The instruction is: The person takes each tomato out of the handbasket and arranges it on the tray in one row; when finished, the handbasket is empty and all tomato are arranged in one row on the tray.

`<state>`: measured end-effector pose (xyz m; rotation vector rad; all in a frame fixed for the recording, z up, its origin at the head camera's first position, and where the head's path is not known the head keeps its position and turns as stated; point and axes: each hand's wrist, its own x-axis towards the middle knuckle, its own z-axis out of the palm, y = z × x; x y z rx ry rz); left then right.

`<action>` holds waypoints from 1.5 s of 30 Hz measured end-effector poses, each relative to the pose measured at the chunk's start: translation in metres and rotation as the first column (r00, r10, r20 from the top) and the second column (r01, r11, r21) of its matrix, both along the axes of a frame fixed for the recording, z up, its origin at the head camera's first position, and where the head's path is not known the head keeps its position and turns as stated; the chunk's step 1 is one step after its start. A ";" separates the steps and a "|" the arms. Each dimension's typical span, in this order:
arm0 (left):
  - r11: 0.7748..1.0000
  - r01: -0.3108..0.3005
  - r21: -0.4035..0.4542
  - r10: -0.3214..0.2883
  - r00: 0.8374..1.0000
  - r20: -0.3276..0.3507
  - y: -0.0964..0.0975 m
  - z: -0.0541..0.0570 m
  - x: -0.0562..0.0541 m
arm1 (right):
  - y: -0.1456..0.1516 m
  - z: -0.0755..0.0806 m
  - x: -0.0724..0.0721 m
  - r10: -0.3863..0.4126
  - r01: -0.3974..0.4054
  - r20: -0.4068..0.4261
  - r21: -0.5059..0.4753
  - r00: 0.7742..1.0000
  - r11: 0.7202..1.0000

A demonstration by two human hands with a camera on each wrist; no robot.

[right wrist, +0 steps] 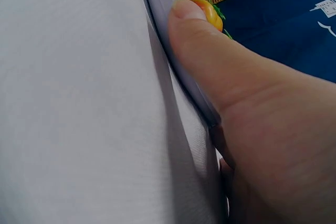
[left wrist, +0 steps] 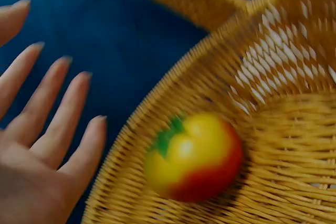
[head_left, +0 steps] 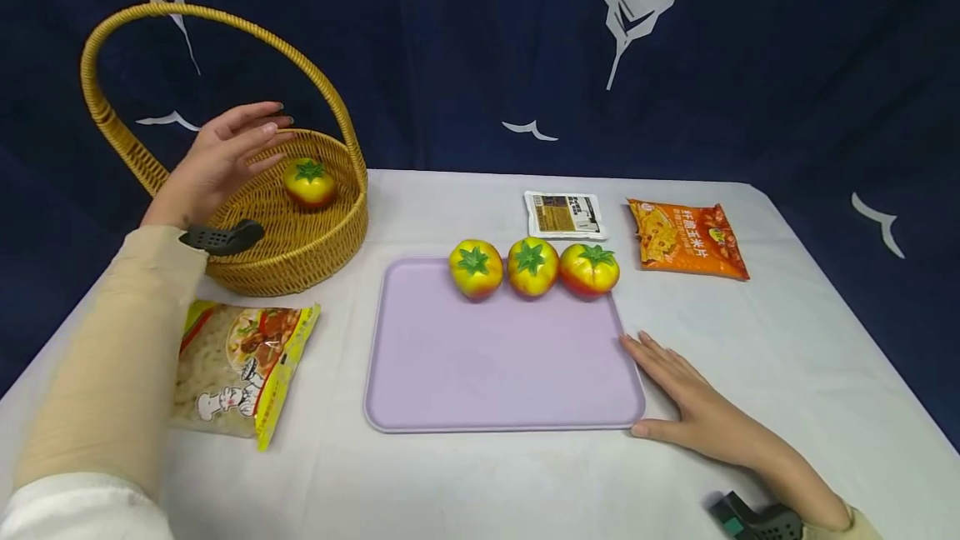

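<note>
My left hand [head_left: 225, 155] is over the wicker basket [head_left: 311, 236], inside the arch of its tall handle, fingers extended and holding nothing. Below those fingers a yellow-red tomato [head_left: 309, 186] with a green leafy top lies in the basket. The left wrist view shows this tomato [left wrist: 197, 158] against the woven wall, apart from the fingers. At the right edge of the lilac tray [head_left: 502, 365], my right hand [head_left: 697, 407] rests with fingers and thumb spread, touching the rim. Three similar tomatoes [head_left: 532, 268] sit in a row along the tray's far edge.
A yellow-edged clear food bag [head_left: 240, 373] lies in front of the basket. Behind the tomatoes is a small white packet [head_left: 566, 215], and to its right an orange snack bag [head_left: 688, 240]. A dark blue curtain [head_left: 465, 48] hangs behind the white table.
</note>
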<state>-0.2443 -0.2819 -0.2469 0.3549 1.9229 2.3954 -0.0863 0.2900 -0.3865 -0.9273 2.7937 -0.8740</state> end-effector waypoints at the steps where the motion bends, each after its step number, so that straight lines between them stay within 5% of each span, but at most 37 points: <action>1: 0.997 -0.046 0.055 0.045 0.999 0.027 -0.003 -0.006 -0.004 | 0.000 -0.001 0.000 0.004 -0.004 -0.005 -0.002 1.000 1.000; 4: 0.980 -0.162 0.114 0.153 0.985 0.084 -0.007 -0.017 -0.009 | -0.001 -0.003 0.000 0.008 -0.008 -0.009 0.002 1.000 1.000; 7: 0.973 -0.205 0.102 0.197 0.977 0.085 -0.007 -0.021 -0.010 | -0.001 -0.001 0.000 -0.005 0.005 0.002 0.011 1.000 1.000; 11: 0.975 -0.207 -0.076 0.212 0.974 0.074 -0.005 -0.023 -0.015 | -0.001 0.000 -0.001 -0.018 0.018 0.018 0.016 1.000 1.000; 13: 0.954 -0.182 -0.238 0.204 0.976 0.071 -0.004 -0.026 -0.019 | 0.000 0.000 -0.002 -0.013 0.013 0.014 0.016 1.000 1.000; 17: 0.831 -0.079 -0.550 0.128 0.991 0.050 0.000 -0.033 -0.025 | 0.000 -0.001 -0.002 -0.013 0.012 0.012 0.016 1.000 1.000; 20: 0.739 -0.015 -0.674 0.062 0.997 0.045 0.001 -0.037 -0.028 | 0.000 -0.001 0.000 -0.024 0.024 0.028 0.016 0.999 1.000; 31: 0.565 0.072 -0.822 0.001 0.996 0.089 0.000 -0.040 -0.028 | 0.001 -0.001 -0.001 0.000 0.000 0.002 0.016 1.000 1.000; 35: 0.557 0.144 -0.818 -0.023 0.987 0.158 0.000 -0.042 -0.027 | 0.000 0.000 -0.002 0.003 -0.003 -0.005 0.016 1.000 1.000; 39: 0.581 0.210 -0.787 -0.051 0.974 0.222 0.001 -0.043 -0.027 | 0.000 0.000 -0.003 0.000 0.000 -0.014 0.014 1.000 1.000; 45: 0.619 0.221 -0.754 -0.052 0.969 0.241 0.002 -0.043 -0.025 | 0.000 -0.001 -0.002 -0.009 0.009 0.012 0.010 1.000 1.000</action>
